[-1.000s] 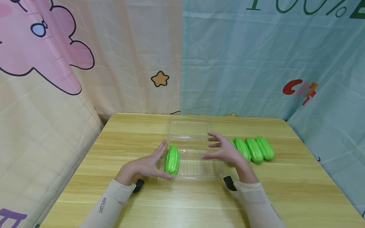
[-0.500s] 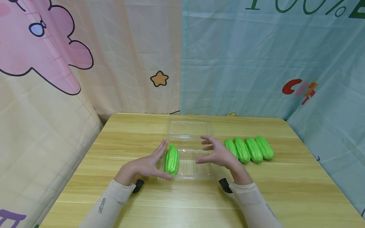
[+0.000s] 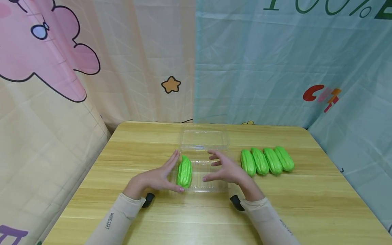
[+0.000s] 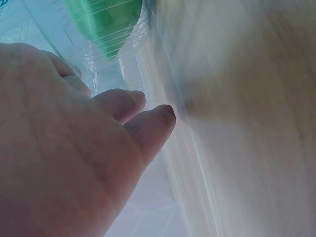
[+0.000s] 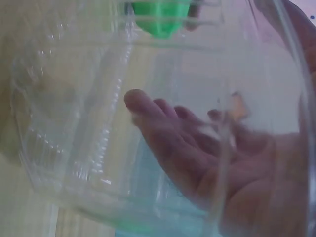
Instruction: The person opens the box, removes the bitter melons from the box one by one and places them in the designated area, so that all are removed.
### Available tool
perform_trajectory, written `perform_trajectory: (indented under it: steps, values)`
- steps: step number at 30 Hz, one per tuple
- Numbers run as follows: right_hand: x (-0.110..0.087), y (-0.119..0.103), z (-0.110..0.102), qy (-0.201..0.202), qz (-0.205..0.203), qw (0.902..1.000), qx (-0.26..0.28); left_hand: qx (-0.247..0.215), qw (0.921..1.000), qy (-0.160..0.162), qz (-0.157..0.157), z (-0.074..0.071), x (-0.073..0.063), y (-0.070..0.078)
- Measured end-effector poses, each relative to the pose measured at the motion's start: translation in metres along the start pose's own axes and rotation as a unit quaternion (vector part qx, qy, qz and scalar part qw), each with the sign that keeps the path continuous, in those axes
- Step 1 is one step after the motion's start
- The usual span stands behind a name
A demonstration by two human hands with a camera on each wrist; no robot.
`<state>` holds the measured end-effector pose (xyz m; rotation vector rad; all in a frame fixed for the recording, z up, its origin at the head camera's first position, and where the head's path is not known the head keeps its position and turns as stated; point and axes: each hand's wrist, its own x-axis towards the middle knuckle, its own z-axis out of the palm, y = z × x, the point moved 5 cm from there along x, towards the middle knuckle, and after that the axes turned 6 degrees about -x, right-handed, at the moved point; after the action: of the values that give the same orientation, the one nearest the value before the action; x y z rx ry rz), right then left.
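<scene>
A clear plastic clamshell box (image 3: 211, 186) stands with its lid (image 3: 203, 137) folded back. In its left end lies one green, lengthwise-ridged bitter melon (image 3: 184, 172). My left hand (image 3: 157, 177) is at the box's left side, fingers extended and thumb by the front corner; whether it touches the plastic I cannot tell. Above the right part of the box is my right hand (image 3: 226, 170), fingers spread and holding nothing. In the right wrist view the right hand (image 5: 197, 148) shows through the clear plastic. The green melon (image 4: 108, 24) appears through the box wall in the left wrist view.
Several more green bitter melons (image 3: 267, 161) lie side by side on the wooden table (image 3: 196, 217), right of the box. Patterned curtains (image 3: 245, 68) hang behind the table and along its sides.
My right hand has moved left and slightly toward me, from beside the row of melons to above the box, uncovering the row's leftmost melon. The left hand stays in place.
</scene>
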<state>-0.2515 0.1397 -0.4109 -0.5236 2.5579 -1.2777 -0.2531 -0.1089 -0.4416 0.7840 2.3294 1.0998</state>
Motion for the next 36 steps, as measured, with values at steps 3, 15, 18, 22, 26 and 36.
perform_trajectory:
  steps: [3,15,18,22,26,36]
  values:
    - [0.001,0.0,0.004,-0.005,0.0,1.0,-0.003,0.001,1.0,0.001,0.0,0.0,0.0,0.0]
    - [0.003,-0.003,0.018,-0.02,-0.003,0.9997,-0.011,0.0,1.0,0.002,-0.001,0.0,0.001,-0.002]
    - [0.003,-0.004,0.02,-0.023,-0.003,0.9996,-0.015,0.001,1.0,0.002,-0.001,0.0,0.001,-0.002]
    - [0.003,-0.006,0.023,-0.025,-0.009,0.9994,-0.02,0.004,1.0,0.002,0.0,0.0,0.001,-0.001]
    - [0.003,-0.007,0.027,-0.032,-0.012,0.9991,-0.025,0.008,1.0,0.0,-0.001,-0.001,0.0,0.001]
    - [0.005,-0.012,0.037,-0.035,-0.026,0.9987,-0.026,0.009,1.0,-0.002,0.002,-0.001,-0.002,0.004]
